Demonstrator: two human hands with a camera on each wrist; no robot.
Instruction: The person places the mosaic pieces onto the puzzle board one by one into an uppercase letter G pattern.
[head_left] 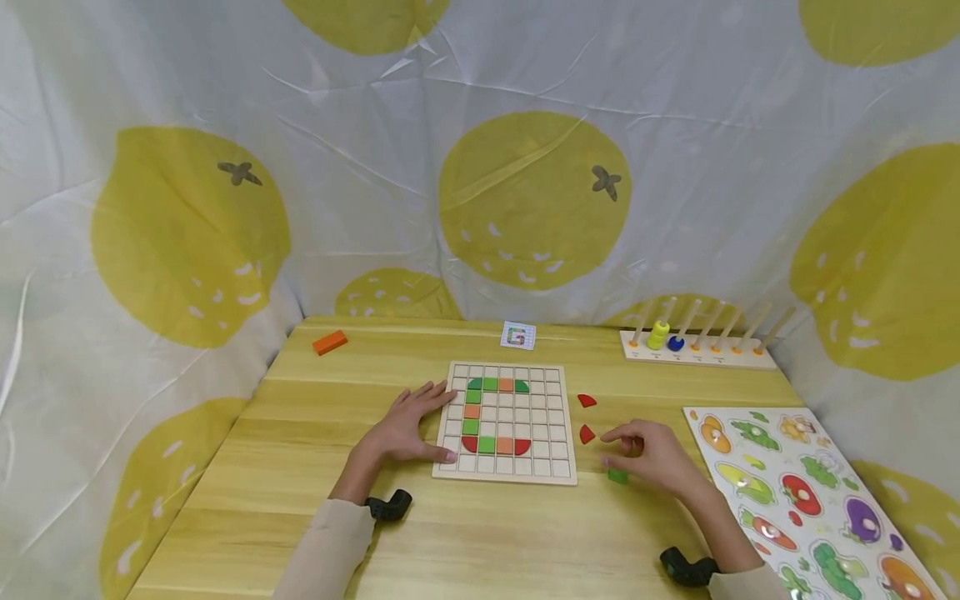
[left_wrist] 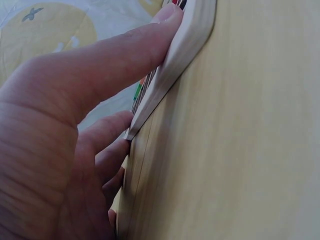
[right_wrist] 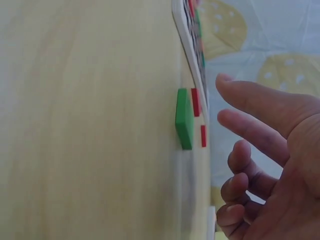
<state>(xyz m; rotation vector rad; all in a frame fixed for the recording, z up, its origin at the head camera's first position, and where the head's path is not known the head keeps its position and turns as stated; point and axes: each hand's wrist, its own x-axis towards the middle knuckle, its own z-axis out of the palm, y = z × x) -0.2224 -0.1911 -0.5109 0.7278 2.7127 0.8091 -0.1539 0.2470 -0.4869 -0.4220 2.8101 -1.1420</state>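
My left hand (head_left: 411, 423) rests against the left edge of a wooden grid board (head_left: 546, 468). Its thumb lies over the rim, and the fingers stay extended, as the left wrist view also shows. Green, orange and red tiles form a C-like outline on the grid. Right of the board, my right hand (head_left: 651, 454) hovers near a green tile (right_wrist: 184, 119) that lies on the table. Thumb and index finger stand apart with nothing between them; the other fingers are loosely bent. Two red quarter-round tiles, an upper one (head_left: 587, 401) and a lower one (head_left: 587, 434), lie between board and hand.
A small card (head_left: 517, 336) with a G-shaped tile pattern lies behind the board. An orange block (head_left: 330, 342) sits at the back left. At the back right stands a peg rack (head_left: 705, 354) with yellow and blue beads. A vegetable puzzle board (head_left: 776, 467) lies to the right.
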